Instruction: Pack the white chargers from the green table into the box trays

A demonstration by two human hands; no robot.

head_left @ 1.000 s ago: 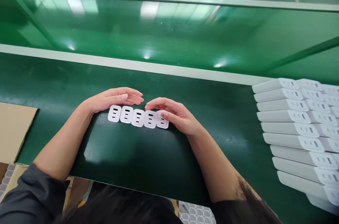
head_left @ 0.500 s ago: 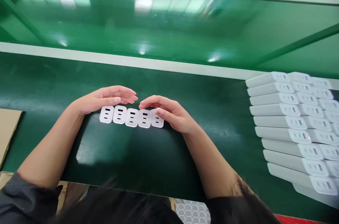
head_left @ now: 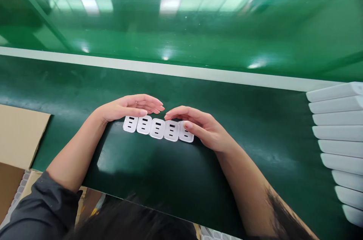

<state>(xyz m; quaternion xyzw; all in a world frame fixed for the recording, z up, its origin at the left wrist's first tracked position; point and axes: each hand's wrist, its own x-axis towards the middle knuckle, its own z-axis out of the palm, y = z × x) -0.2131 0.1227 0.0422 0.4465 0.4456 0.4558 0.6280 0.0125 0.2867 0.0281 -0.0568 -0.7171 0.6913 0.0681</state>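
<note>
row: five white three-slot charger housings (head_left: 157, 130) side by side on the green table (head_left: 164, 179), nearer the body than the fingers
left hand (head_left: 130, 107): loosely open, fingers stretched beyond the row, thumb along the far edge of the leftmost two
right hand (head_left: 198, 126): fingers curved behind, thumb over the rightmost; cannot tell whether it grips
far right: white stack (head_left: 340, 132), well apart
</note>
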